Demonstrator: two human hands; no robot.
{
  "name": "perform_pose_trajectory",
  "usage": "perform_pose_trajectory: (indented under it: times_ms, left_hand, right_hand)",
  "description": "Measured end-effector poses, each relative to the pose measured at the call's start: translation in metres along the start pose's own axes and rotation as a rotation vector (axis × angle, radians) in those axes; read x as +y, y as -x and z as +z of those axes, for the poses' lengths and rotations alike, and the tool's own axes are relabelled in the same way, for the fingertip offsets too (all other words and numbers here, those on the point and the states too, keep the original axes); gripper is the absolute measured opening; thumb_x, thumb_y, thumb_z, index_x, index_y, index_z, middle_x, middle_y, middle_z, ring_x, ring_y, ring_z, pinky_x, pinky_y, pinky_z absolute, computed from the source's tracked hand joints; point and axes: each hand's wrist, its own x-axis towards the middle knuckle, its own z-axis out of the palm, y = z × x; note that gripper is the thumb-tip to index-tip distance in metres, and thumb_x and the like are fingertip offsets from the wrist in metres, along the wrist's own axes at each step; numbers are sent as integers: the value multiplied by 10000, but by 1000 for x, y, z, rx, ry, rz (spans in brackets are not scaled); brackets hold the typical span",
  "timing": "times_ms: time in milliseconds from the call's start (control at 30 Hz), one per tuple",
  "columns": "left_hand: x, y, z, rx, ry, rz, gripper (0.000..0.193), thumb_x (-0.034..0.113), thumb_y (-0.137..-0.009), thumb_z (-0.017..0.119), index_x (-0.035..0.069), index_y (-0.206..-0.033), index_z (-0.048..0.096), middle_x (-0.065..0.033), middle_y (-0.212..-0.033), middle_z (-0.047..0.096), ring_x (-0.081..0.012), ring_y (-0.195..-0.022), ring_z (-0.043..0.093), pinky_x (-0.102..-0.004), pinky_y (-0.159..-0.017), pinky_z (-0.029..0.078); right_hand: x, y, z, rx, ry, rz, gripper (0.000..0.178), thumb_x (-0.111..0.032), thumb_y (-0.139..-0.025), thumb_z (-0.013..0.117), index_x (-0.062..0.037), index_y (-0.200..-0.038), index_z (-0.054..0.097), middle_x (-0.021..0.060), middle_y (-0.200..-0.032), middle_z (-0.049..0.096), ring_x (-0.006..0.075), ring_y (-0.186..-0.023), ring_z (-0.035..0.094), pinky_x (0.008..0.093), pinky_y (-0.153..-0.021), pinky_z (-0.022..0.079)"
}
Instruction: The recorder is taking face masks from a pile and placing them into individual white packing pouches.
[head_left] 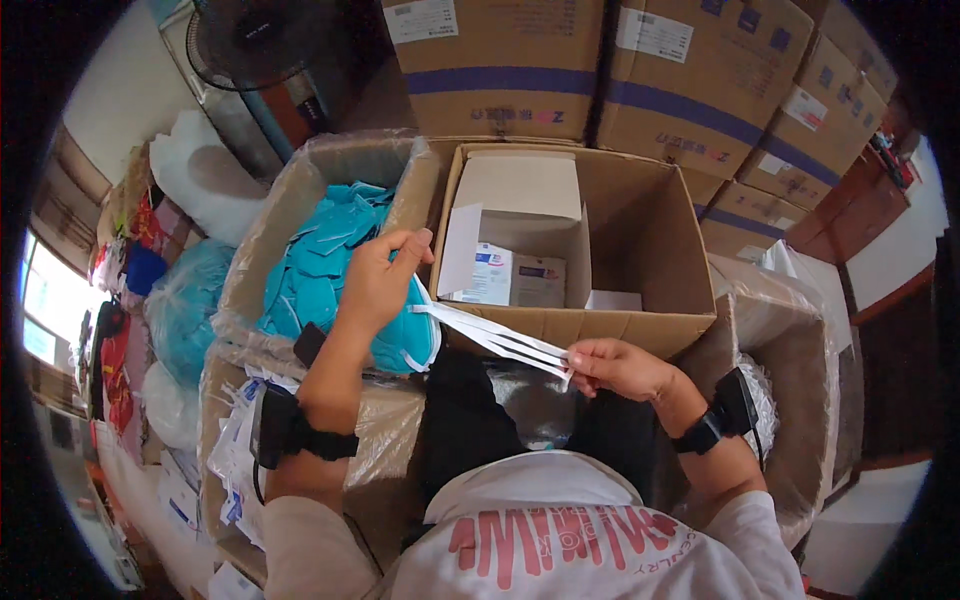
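Observation:
My left hand (385,278) is closed on a teal face mask (405,335) with a white edge, held over the near right corner of a plastic-lined carton (250,215). Inside that carton lies a heap of teal masks (325,250). White straps (500,338) run taut from the mask to my right hand (622,368), whose thumb and fingertips pinch their far end. Just beyond the straps stands an open brown carton (640,322). It holds a white paperboard box (525,180) with its flap up and flat printed packets (510,275) inside.
To the right, another plastic-lined carton (815,400) holds white stringy material (757,410). White-and-blue packets (235,450) fill a carton at the lower left. Closed cartons (690,80) are stacked at the back. A black fan (250,35) and plastic bags (190,310) stand at the left.

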Motion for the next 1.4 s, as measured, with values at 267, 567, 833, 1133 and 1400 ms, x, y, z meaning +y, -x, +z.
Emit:
perform_pose_trajectory:
  times_ms: [267, 567, 833, 1133, 1400]
  left_hand:
    - [-1, 1, -12, 110, 23, 105, 322, 299, -855, 535, 11, -732, 609, -68, -649, 580, -127, -584, 511, -263, -547, 392]
    - [-3, 23, -17, -183, -218, 26, 244, 263, -782, 613, 38, -874, 636, -109, -796, 633, -211, -746, 604, -300, -675, 458]
    - [11, 93, 71, -681, 584, -70, 304, 222, -917, 444, 42, -1135, 557, -51, -1024, 618, -123, -920, 566, -270, -813, 431]
    - [11, 95, 59, -985, -324, 102, 270, 327, -887, 427, 159, -981, 616, -184, -846, 602, -351, -804, 574, -433, -661, 457]
    - [-3, 164, 109, -1131, 533, 108, 285, 293, -896, 473, 24, -867, 564, -111, -768, 594, -183, -704, 555, -336, -658, 441]
  right_hand:
    - [8, -19, 26, -10, -419, 67, 295, -318, -925, 415, -59, -1020, 519, -11, -773, 516, 95, -713, 475, 206, -652, 403]
    - [-29, -9, 21, 102, 814, -17, 275, -276, -906, 463, -24, -902, 573, 108, -675, 565, 212, -615, 542, 340, -568, 425]
    - [-15, -25, 54, 282, 722, -376, 251, -248, -886, 489, -10, -922, 561, 217, -801, 576, 384, -741, 562, 400, -627, 443]
    - [-32, -6, 82, -93, 1033, -60, 280, -301, -858, 508, -43, -938, 580, 212, -805, 589, 396, -772, 563, 445, -665, 455]
    - [-8, 48, 65, -538, 751, 98, 297, -314, -920, 409, -54, -1027, 505, 223, -896, 547, 353, -826, 541, 418, -701, 412]
